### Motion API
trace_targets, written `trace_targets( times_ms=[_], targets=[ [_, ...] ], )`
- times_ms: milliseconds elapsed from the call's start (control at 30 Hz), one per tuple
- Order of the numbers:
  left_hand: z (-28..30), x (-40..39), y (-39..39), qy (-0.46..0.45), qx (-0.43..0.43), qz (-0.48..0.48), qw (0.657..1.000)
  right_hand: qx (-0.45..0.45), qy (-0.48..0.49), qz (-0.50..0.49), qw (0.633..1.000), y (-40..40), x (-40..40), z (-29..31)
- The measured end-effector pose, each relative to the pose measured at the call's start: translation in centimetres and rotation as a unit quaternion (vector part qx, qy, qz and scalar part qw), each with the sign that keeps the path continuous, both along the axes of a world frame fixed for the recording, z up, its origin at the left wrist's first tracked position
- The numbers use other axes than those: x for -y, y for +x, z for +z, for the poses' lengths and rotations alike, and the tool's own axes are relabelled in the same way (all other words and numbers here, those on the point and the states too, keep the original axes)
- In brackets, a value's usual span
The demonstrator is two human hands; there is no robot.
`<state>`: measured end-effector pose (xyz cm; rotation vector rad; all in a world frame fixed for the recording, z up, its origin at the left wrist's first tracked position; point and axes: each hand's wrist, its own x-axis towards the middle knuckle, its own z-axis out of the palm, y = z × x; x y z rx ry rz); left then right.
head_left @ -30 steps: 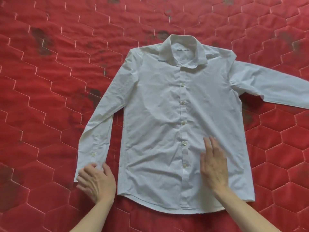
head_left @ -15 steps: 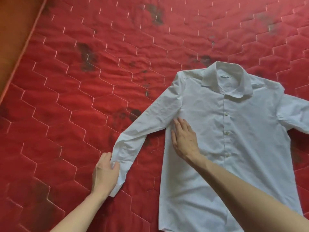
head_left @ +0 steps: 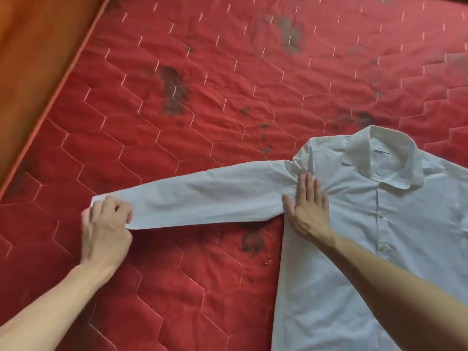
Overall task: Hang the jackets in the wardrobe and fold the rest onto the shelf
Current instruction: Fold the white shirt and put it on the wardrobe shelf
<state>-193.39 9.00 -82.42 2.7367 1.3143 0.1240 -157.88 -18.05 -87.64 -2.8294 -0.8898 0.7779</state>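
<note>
A white button-up shirt point(head_left: 395, 224) lies front-up on the red quilted mattress point(head_left: 202, 84), collar toward the far side; its right part runs out of frame. Its left sleeve point(head_left: 202, 198) is stretched straight out to the left. My left hand point(head_left: 105, 228) is closed on the sleeve's cuff. My right hand point(head_left: 307, 206) lies flat with fingers together, pressing the shirt down at the armpit where the sleeve joins the body.
The mattress has dark stains point(head_left: 173, 92) in several spots. Its piped left edge point(head_left: 50, 107) runs diagonally, with an orange-brown floor point(head_left: 30, 39) beyond it at the upper left.
My left hand has pulled the cuff out to the left, so the bent sleeve now lies straight. My right hand has slid up to the armpit. The view has shifted left.
</note>
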Motion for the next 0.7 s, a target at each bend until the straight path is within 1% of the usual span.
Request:
trace_targets(
  times_ms=[67,100,133,200,267,300,333,367,433,467,533,600,700],
  targets=[
    [-1.3,0.4,-0.2,-0.08,-0.065,0.048,0.994,0.003,-0.002,-0.01,1.0,-0.1,-0.1,-0.8],
    [-1.6,0.3,-0.3,-0.108,-0.078,0.061,0.989,0.003,-0.004,-0.014,1.0,-0.1,-0.1,-1.0],
    [-1.9,0.2,-0.4,-0.127,-0.068,0.07,0.987,0.003,-0.005,-0.013,1.0,0.0,0.0,-1.0],
    [-2.1,-0.3,-0.2,-0.138,-0.017,0.106,0.985,0.024,0.015,0.007,1.0,0.3,0.2,-0.6],
    [-2.5,-0.9,0.6,-0.121,0.032,0.184,0.975,0.089,0.057,0.032,0.994,1.2,0.2,0.1],
    [-2.7,-1.3,1.1,-0.121,0.039,0.238,0.963,0.118,0.062,0.04,0.99,1.9,0.0,0.3],
    [-2.9,-1.7,1.4,-0.128,0.038,0.289,0.948,0.128,0.055,0.048,0.989,2.6,-0.3,0.5],
    [-3.1,-2.3,1.5,-0.131,0.034,0.334,0.933,0.123,0.041,0.062,0.99,3.3,-0.9,0.4],
    [-3.5,-3.6,1.5,-0.145,0.029,0.383,0.912,0.094,0.014,0.098,0.991,4.6,-2.1,-0.4],
    [-3.8,-4.1,1.3,-0.158,0.032,0.392,0.906,0.078,0.006,0.104,0.992,5.1,-2.7,-0.9],
    [-3.9,-4.9,1.0,-0.187,0.044,0.391,0.9,0.048,-0.003,0.08,0.996,5.8,-4.0,-1.6],
    [-3.9,-5.0,0.5,-0.205,0.074,0.382,0.898,0.019,-0.013,0.046,0.999,5.9,-5.0,-1.7],
    [-3.3,-4.7,-0.1,-0.217,0.12,0.366,0.897,-0.013,-0.042,0.026,0.999,6.0,-5.9,-1.1]
  ],
)
